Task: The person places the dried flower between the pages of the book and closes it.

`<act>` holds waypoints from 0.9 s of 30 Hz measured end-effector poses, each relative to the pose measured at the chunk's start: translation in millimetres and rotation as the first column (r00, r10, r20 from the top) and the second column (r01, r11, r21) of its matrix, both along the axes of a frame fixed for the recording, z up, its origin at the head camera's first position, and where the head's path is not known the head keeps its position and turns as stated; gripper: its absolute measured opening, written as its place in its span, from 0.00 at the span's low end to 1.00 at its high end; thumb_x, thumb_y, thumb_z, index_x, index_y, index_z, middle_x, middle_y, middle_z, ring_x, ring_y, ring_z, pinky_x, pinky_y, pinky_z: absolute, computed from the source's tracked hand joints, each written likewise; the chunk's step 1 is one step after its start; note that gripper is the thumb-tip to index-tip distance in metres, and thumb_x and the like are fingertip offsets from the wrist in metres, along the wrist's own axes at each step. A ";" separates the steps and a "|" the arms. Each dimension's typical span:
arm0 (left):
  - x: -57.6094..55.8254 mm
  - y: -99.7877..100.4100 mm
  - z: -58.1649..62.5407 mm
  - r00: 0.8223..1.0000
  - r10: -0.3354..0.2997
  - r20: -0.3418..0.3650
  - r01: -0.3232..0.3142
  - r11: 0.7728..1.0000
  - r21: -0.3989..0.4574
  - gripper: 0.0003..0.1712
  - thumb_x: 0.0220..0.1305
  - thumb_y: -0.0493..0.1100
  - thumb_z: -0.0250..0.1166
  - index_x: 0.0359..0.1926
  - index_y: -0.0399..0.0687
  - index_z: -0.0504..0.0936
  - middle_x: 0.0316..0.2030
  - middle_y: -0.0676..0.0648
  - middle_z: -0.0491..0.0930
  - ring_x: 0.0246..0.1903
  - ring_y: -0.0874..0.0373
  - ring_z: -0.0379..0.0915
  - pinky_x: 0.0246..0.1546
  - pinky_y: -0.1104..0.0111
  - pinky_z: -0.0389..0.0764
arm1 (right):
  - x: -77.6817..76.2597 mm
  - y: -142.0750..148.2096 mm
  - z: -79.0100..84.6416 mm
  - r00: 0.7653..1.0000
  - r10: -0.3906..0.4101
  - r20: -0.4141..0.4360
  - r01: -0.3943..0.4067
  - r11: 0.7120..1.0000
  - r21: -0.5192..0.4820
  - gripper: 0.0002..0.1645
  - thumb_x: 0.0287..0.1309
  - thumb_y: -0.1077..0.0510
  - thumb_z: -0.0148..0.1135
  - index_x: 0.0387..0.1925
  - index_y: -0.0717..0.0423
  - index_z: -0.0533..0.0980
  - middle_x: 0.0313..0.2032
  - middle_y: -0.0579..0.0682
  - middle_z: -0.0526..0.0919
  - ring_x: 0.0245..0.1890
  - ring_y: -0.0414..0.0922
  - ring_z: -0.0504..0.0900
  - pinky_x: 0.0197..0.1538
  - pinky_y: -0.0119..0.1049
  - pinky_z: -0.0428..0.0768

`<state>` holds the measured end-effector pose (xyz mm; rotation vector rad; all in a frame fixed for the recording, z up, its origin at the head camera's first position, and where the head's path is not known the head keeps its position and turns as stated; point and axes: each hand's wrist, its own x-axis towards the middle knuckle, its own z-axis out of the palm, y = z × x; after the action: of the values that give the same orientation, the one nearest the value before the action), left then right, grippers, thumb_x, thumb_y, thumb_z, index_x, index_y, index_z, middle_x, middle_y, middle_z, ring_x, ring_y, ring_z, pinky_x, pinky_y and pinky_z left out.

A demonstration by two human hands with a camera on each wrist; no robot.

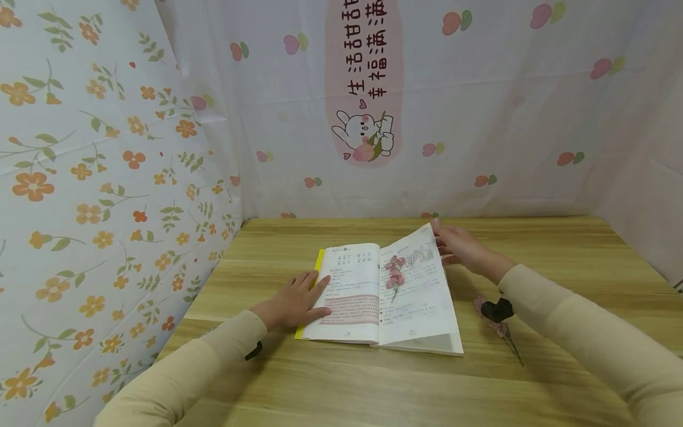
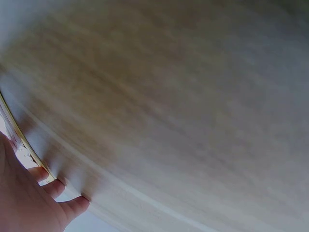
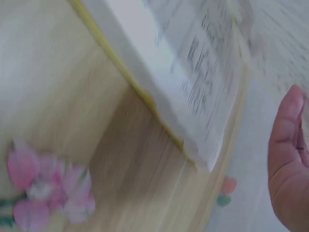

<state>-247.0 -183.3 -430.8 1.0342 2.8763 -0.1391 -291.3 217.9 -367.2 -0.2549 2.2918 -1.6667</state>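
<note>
With the left hand (image 1: 295, 300) spread-fingered and ungripping on the open yellow-covered book (image 1: 349, 279) on the worktop (image 1: 347, 391), the right hand (image 1: 469, 246), hold unclear, should tilt the raised white page (image 1: 427, 311) gently, lest its pink-flowered sprig (image 1: 395, 277) slide.

The book (image 1: 352, 270) has white pages, dark print and a yellow cover (image 1: 300, 333). The page sprig (image 1: 395, 279) and table sprig (image 1: 500, 330) are pink, green-stemmed. Brown grain streaks the yellowish table (image 1: 341, 388); both sleeves (image 1: 176, 369) are cream; orange blossoms dot that white cloth (image 1: 58, 237) over there.
</note>
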 end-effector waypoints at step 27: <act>-2.5 -1.2 -3.6 1.000 0.006 0.010 -0.006 1.000 -0.012 0.45 0.71 0.68 0.45 0.76 0.46 0.51 0.71 0.34 0.52 0.68 0.39 0.51 0.61 0.44 0.60 | 69.9 -89.1 -40.7 0.778 0.496 -0.386 -0.245 0.805 0.539 0.59 0.56 0.31 0.62 0.76 0.54 0.47 0.75 0.54 0.44 0.73 0.53 0.47 0.68 0.53 0.54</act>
<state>-249.6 -184.5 -434.4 1.0214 2.8654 -0.1499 -221.4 128.8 -407.9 -1.0897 2.6751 -0.8664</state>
